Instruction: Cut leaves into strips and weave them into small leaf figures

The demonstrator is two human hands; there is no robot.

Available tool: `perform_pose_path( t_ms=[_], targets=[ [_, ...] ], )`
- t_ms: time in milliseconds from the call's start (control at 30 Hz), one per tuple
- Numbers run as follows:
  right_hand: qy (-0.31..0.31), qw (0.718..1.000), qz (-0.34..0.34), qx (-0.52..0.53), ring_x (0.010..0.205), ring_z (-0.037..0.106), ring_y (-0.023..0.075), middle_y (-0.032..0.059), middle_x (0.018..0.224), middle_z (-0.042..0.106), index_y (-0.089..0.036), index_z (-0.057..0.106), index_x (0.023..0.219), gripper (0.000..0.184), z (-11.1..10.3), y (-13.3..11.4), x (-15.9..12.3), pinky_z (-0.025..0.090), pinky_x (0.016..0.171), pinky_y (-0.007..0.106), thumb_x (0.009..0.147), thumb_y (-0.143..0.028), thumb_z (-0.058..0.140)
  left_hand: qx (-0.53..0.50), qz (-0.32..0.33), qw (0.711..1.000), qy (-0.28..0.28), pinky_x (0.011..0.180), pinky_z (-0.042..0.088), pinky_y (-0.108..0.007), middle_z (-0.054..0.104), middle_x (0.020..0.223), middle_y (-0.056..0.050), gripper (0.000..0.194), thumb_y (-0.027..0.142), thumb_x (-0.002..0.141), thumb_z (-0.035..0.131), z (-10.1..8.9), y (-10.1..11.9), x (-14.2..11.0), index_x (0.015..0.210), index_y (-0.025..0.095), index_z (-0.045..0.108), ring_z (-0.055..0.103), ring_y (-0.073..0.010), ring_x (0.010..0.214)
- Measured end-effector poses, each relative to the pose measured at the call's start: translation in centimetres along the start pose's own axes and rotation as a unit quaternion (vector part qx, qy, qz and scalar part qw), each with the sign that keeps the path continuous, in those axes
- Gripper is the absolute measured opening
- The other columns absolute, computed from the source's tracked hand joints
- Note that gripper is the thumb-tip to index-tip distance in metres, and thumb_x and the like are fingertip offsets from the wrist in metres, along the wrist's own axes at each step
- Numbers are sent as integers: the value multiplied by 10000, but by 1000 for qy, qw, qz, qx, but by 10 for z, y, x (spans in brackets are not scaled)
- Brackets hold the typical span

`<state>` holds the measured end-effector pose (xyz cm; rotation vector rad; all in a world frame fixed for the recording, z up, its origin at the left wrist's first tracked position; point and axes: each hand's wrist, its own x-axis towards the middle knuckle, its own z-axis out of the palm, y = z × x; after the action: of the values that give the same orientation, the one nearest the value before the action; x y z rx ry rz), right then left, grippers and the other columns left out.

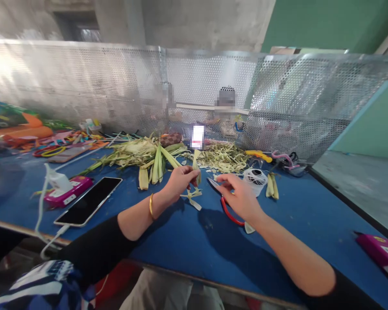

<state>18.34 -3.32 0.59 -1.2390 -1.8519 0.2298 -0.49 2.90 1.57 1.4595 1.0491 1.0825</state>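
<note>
My left hand [180, 183] is closed in a pinch on a pale green strip of corn husk [197, 170], which stands up between the fingertips. Just below those fingers is a small knotted husk piece with loose ends [193, 200]; whether it hangs from the strip or lies on the table I cannot tell. My right hand [240, 196] hovers over red-handled scissors [228, 212], its thumb and index finger apart, with nothing visible between them. The scissors' blades point up and left, and the palm partly covers them. Beside this hand stands a white spool of thread [256, 178].
Husk heaps [129, 153] and shredded husk [224, 157] lie along the perforated metal screen [116, 86]. At left are a charging phone [89, 201] and a magenta power strip [69, 192]; a second magenta strip [379, 254] is at right. A yellow-handled tool [258, 155] lies behind the spool.
</note>
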Motion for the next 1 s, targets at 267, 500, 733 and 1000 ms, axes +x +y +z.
perform_pose_path(
  t_ms=[267, 500, 733, 1000],
  targets=[
    [-139, 950, 51, -274, 811, 660, 226, 45, 955, 681, -238, 640, 989, 290, -87, 42, -70, 513, 669, 330, 744, -389, 674, -22, -32, 999, 13, 407, 353, -172, 523, 510, 29, 203, 246, 797, 585, 0, 8, -4, 619, 159, 540, 526, -75, 470],
    [-95, 970, 61, -215, 608, 605, 169, 2, 711, 645, -257, 630, 769, 216, -93, 68, -97, 467, 562, 266, 891, -335, 470, -37, -46, 998, 9, 411, 361, -177, 516, 511, 39, 218, 331, 757, 614, -1, 6, -5, 634, 162, 552, 523, -81, 478],
    [74, 893, 265, -355, 509, 551, 189, 14, 536, 613, -227, 646, 717, 231, -127, 101, -13, 337, 461, 260, 820, -367, 494, -30, -61, 998, 0, 418, 357, -169, 530, 502, 43, 254, 392, 724, 631, 0, 11, -7, 666, 155, 562, 481, -72, 458],
    [110, 907, 183, -362, 779, 635, 256, 137, 907, 704, -155, 683, 945, 291, -115, 106, 38, 455, 653, 344, 863, -338, 472, -28, -74, 997, -11, 393, 319, -171, 537, 474, 33, 251, 372, 736, 601, 0, 9, -6, 623, 161, 530, 442, -65, 404]
  ],
)
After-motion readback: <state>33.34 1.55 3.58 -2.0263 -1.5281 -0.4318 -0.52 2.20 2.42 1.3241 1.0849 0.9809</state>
